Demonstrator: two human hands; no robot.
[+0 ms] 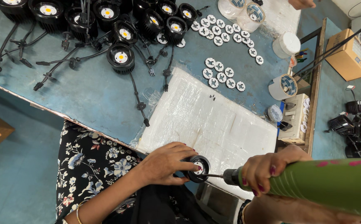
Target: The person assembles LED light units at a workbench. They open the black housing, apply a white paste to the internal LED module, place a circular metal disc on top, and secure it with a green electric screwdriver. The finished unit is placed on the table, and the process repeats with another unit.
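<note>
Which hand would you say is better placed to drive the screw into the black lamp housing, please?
Probably the right hand: it grips the green electric screwdriver, whose bit points into the black lamp housing. The left hand is busy holding that housing steady at the edge of the white sheet.

A worn blue-painted counter [85, 91] carries a cluster of round black finned lamp housings [122, 58] with trailing black cables, scattered small white toothed discs [222, 74], a white plastic-wrapped foam sheet [205, 120] and rolls of tape [283, 86]. A brown cardboard box [348, 56] sits at right.
</note>
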